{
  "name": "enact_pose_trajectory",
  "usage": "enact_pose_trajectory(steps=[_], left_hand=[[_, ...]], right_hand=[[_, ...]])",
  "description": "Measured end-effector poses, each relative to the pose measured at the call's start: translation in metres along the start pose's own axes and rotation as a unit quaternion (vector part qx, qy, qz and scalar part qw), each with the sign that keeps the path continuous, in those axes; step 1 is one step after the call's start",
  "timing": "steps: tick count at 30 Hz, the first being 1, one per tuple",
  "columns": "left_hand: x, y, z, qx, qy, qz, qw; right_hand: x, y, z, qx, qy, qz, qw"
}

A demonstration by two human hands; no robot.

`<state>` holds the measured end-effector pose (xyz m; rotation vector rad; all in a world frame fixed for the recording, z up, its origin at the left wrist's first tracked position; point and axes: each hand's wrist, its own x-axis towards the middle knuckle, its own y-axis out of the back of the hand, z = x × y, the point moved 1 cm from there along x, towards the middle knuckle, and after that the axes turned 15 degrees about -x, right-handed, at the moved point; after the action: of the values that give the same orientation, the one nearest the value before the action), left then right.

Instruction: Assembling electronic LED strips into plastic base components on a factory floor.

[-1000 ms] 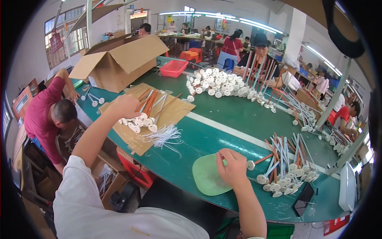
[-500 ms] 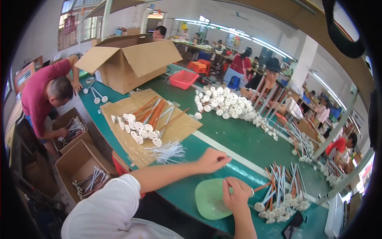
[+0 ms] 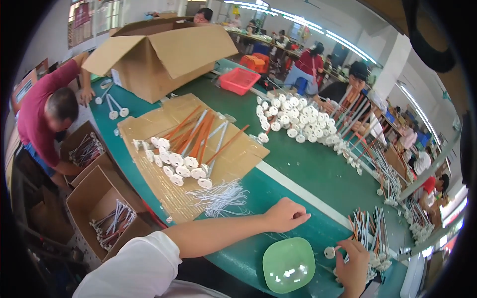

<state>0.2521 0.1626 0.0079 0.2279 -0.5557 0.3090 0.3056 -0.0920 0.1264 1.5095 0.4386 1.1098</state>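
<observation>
My left hand (image 3: 288,214) is closed, fingers curled, above the green tabletop beyond a pale green bowl (image 3: 289,265); anything inside it is hidden. To the right of the bowl, my right hand (image 3: 354,263) has its thumb and fingers bent around a thin reddish rod with a white round disc (image 3: 329,252) at its end. The hand partly covers a pile of white and brown rods (image 3: 370,226) with such discs. The bowl shows bright reflections inside. White cords (image 3: 223,197) lie in a loose bundle left of my left hand, by a flattened cardboard sheet (image 3: 134,126).
More disc-ended rods (image 3: 186,161) lie on the cardboard, and a large heap (image 3: 295,116) stands across the table. A big open carton (image 3: 184,54) and red basket (image 3: 239,81) are at the back. Floor cartons (image 3: 79,203) hold rods beside a bending person (image 3: 47,119); another person (image 3: 355,82) sits opposite.
My right hand has moved right, away from the bowl to the rod pile, uncovering the bowl. My left hand stays closed and sits slightly farther right in the picture. The view has shifted.
</observation>
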Motion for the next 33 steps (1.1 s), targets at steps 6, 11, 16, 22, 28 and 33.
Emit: enact_pose_trajectory(steps=[6, 11, 16, 22, 28, 33], left_hand=[[0.001, 0.003, 0.001, 0.025, -0.035, 0.023, 0.999], [-0.002, 0.004, 0.008, 0.02, -0.019, 0.018, 0.999], [-0.004, 0.004, 0.007, 0.019, -0.019, 0.026, 0.999], [-0.004, 0.003, 0.006, 0.045, -0.039, 0.029, 0.998], [-0.001, 0.002, 0.009, 0.033, -0.001, 0.021, 0.999], [-0.005, 0.004, 0.009, 0.032, -0.009, 0.025, 0.999]], right_hand=[[-0.003, -0.004, 0.023, -0.032, -0.083, -0.217, 0.972], [-0.017, -0.012, 0.023, -0.05, -0.058, -0.26, 0.963], [-0.019, 0.021, -0.012, -0.015, -0.006, -0.168, 0.986], [-0.035, 0.075, -0.07, 0.071, 0.009, 0.032, 0.997], [-0.038, 0.097, -0.097, 0.164, 0.058, 0.281, 0.944], [0.013, 0.005, -0.058, 0.194, 0.01, 0.283, 0.939]])
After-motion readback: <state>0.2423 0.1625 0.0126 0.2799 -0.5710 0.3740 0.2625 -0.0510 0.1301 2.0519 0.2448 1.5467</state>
